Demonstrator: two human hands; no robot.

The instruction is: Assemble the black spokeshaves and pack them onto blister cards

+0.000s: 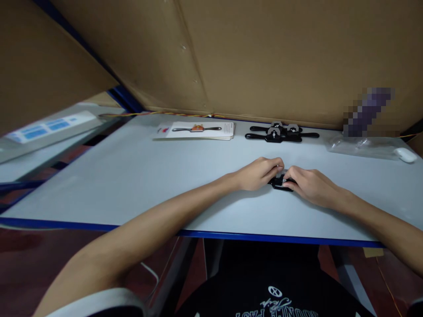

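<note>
A black spokeshave (282,184) lies on the table between my hands, its handles mostly covered by my fingers. My left hand (259,173) is closed over its left side, the fingertips pinched at a small shiny part near its middle. From the right, my right hand (309,184) grips the same tool, thumb and fingers curled at its body. What exactly each fingertip pinches is too small to make out. Farther back, several more black spokeshaves (274,135) with grey metal plates lie grouped together.
Left of that group sits a stack of printed cards (201,130) picturing such a tool. A clear plastic bag (363,147) and a white rounded object (406,155) are at the right. A cardboard wall (231,57) rises behind the table, whose blue edge (264,237) faces me.
</note>
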